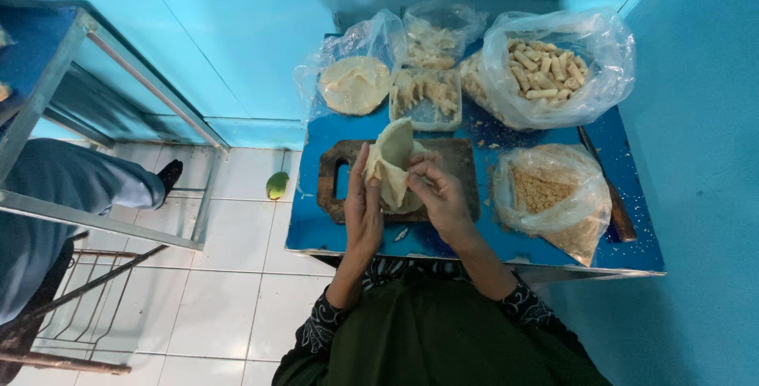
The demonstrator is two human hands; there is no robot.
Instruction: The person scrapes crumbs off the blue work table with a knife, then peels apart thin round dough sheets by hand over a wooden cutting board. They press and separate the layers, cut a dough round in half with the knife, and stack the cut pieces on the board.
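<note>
I see both hands over the wooden cutting board point(455, 160): left hand point(363, 210) and right hand point(439, 194) both pinch a pale thin wrapper point(393, 163), lifted just above the board. Behind the board sit a wrapper stack point(355, 84), a clear tub point(427, 100) and a bag of rolls point(545, 66) on the blue worktop point(482, 240).

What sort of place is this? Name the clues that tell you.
Probably a small home or stall food-prep corner: a blue table against a painted wall, a wooden board, bags of rolls and crumbs, and hands folding a wrapper.
</note>
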